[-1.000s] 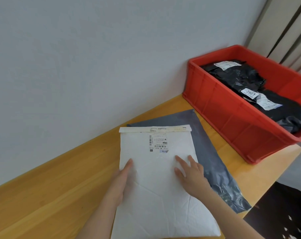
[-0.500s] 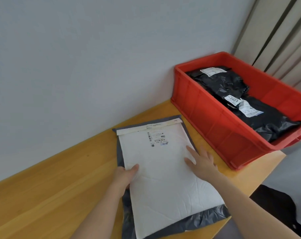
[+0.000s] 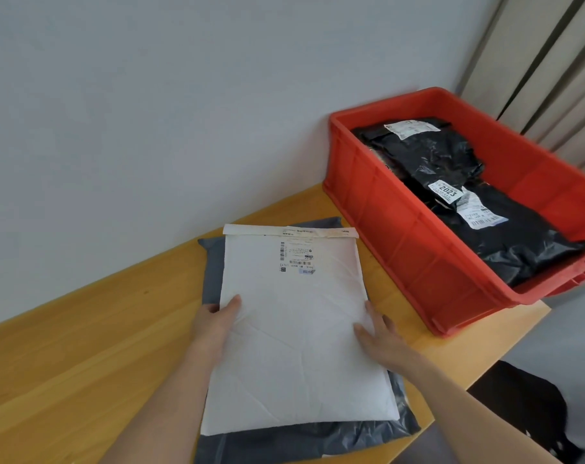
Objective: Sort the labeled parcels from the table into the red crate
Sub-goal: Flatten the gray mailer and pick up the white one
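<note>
My left hand [image 3: 214, 324] has its grip on the left edge of the white parcel [image 3: 294, 329], thumb on top and fingers seemingly tucked beneath — pinching, not just resting. My right hand [image 3: 380, 333] lies flat and open on the parcel's right edge, holding nothing yet. The parcel sits on a grey poly mailer [image 3: 304, 440], both near the desk's [image 3: 83, 346] front edge, just left of the red crate [image 3: 401, 236].

I judge the white one a padded paper mailer: matte, creased, slightly pillowy, probably light and floppy in the middle. Taking it by both long edges should keep it from sagging. The grey mailer below looks slick and glossy — it may slide or cling as I lift. A printed label [image 3: 296, 259] sits near the far end under a taped flap.

The crate is rigid ribbed plastic, at the desk's right end against the wall, already holding crinkled black bags [image 3: 505, 242] with labels.
</note>
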Demonstrator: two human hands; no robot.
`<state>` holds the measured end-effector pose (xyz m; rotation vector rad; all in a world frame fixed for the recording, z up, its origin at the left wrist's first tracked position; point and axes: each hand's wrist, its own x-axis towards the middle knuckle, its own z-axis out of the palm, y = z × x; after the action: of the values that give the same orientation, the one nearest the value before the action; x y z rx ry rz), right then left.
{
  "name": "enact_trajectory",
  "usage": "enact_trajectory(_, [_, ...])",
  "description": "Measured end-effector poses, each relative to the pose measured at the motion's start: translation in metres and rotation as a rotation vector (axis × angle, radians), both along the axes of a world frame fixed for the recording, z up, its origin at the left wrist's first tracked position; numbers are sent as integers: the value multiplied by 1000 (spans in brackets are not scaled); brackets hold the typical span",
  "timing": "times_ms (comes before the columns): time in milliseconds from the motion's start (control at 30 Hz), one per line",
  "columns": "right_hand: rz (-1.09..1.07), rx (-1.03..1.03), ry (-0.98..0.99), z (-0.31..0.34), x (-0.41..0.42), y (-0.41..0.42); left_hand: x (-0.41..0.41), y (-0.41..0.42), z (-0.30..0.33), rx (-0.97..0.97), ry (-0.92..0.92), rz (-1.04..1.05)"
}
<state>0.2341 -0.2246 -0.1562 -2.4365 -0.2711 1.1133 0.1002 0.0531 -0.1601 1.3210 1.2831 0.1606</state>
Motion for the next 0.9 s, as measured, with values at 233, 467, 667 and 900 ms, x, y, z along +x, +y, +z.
enact_trajectory(233, [-76,153,153,-1,11,-15,-7,-5,-16,-114,141,145])
enact_trajectory(467, [-334,172,123,-7,3,-17,-13,-3,-21,-192,81,126])
enact_trajectory(667, [-471,230,-29,4,-4,-10,-17,3,-10,-355,-44,41])
enact_trajectory(900, [-340,321,-138,53,-1,9,-20,9,27,-339,-127,86])
